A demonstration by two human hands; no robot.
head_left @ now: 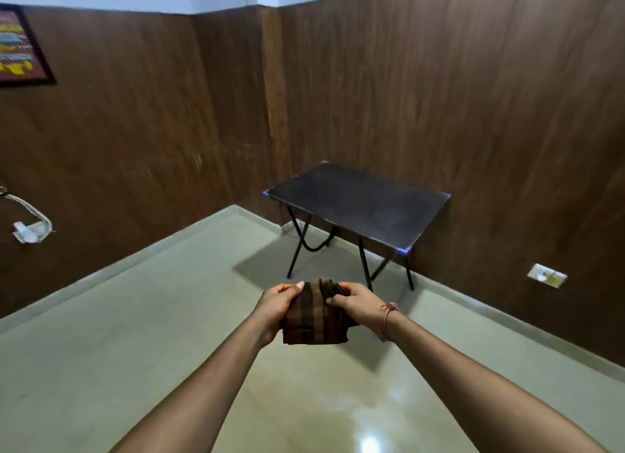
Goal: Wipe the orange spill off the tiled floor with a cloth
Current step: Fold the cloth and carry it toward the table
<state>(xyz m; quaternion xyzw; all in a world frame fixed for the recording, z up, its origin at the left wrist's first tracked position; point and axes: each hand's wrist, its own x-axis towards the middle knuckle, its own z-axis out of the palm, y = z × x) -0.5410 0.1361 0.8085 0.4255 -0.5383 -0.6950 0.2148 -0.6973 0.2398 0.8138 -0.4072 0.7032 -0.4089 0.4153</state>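
From your head camera, you held the folded brown striped cloth (314, 317) up between both hands, off the tiled floor (135, 334). Your left hand (275, 305) gripped its left edge, thumb laid across the top. Your right hand (358, 302), a thread band (389, 312) at its wrist, pinched the upper right corner. The cloth hung before the black folding table (365, 199) in the far corner of the floor.

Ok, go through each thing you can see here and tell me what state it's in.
cloth: folded, held in the air.
left hand: grips the cloth's left edge.
right hand: grips its right edge.
folding table: unfolded, standing upright by the wall.
floor: glossy, no orange spill in view.
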